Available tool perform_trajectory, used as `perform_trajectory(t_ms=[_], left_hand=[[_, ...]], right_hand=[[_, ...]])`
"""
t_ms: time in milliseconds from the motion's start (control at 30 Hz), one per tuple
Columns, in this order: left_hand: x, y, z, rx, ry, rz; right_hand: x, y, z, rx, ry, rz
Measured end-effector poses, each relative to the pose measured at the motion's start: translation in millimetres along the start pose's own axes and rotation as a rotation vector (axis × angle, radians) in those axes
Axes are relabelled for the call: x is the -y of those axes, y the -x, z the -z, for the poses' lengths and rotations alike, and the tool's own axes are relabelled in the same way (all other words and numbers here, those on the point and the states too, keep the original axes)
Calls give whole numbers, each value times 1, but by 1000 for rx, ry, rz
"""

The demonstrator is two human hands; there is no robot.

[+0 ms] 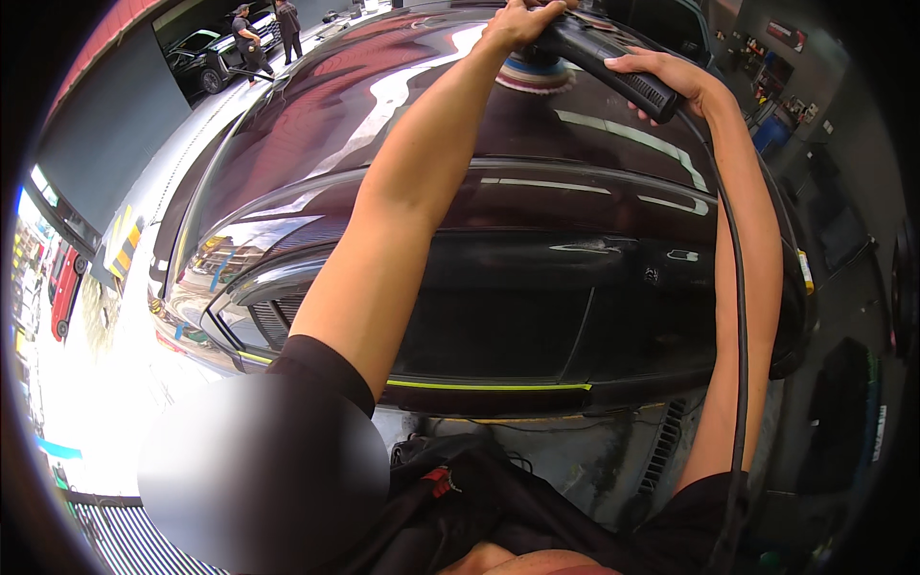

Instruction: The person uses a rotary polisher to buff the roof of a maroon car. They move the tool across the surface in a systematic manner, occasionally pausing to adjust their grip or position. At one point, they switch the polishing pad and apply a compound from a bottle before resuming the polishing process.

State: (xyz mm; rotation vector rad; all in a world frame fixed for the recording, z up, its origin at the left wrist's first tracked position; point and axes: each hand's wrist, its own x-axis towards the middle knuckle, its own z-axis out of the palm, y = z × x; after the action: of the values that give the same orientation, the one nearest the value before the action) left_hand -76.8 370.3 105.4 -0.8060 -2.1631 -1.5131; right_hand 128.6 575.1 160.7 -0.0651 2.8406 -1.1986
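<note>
Labels: one yellow-and-white tag (805, 271) near the car's right end; one white label (880, 433) at far right; one rectangular sign (786, 36) on the back wall. Print too small to read on each.

Counts: one black polisher (609, 65), one pad (534, 77) with blue band and pale fringe, one black cord (736, 287), one glossy dark car (460, 206), one yellow-green strip (489, 386) along its side. Background: two people in dark clothes, one red car (66, 292).

Position: polisher over the car's roof, pad downward; contact cannot be told.

Left hand (522, 21): fingers wrapped over the polisher's head end, partly hidden. Right hand (661, 79): gripping the rear body, thumb on top, fingertips beneath. Cord runs down along the right forearm.
</note>
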Motion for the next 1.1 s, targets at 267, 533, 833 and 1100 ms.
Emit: perform_trajectory(t_ms=[267,533,833,1100], left_hand=[[-40,23,-56,-76,91,82],[-31,45,-13,-136,241,66],[35,61,106,-260,253,33],[91,85,220,-168,581,-55]], right_hand=[[-10,56,8,-88,-69,-100],[34,65,-33,-106,-34,-111],[112,20,-121,-83,-18,-41],[188,-18,-199,0,78,-8]])
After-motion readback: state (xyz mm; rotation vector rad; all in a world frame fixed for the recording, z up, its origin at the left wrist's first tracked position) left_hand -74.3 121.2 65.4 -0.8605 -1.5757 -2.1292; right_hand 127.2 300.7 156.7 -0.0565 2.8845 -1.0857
